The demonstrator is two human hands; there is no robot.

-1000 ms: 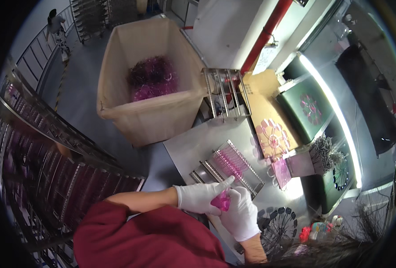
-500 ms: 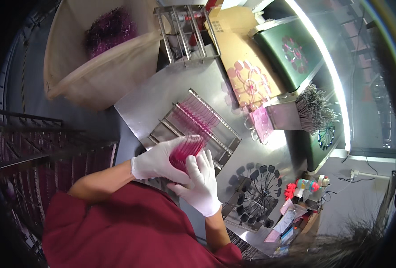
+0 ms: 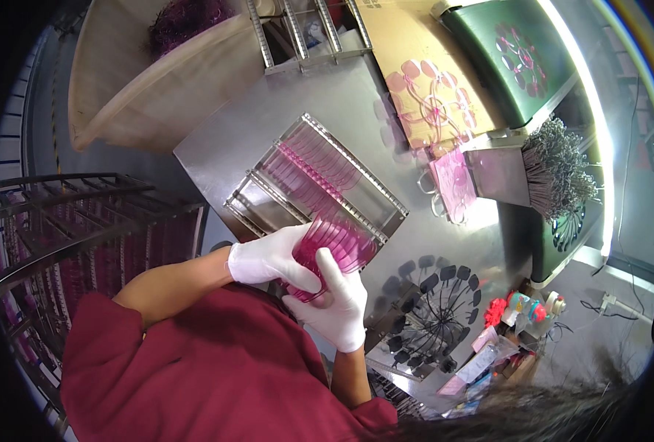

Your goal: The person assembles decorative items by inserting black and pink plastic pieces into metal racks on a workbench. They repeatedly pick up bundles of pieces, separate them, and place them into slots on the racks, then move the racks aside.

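Note:
My left hand (image 3: 271,259), in a white glove, grips a fanned stack of see-through magenta lenses (image 3: 336,237) from the left. From below and to the right, my gloved right hand (image 3: 336,306) holds the same stack, its thumb pressed against the lower side. The stack is over the near corner of a metal rack (image 3: 356,175), where a row of thin pink lenses (image 3: 316,166) stands on edge between the slotted bars. My fingers hide part of the stack, and the stack covers part of the rack.
The rack lies on a steel table (image 3: 231,129). A pale tub (image 3: 172,88) with purple material stands far left, near another metal rack (image 3: 308,33). Right are a box of wire rods (image 3: 496,173) and black paddle-shaped pieces (image 3: 437,317). Loaded shelving (image 3: 98,250) stands left.
The stack has tilted and spread, showing more of the lens faces. My right hand has shifted slightly down, still on the stack. The whole view has shifted a little.

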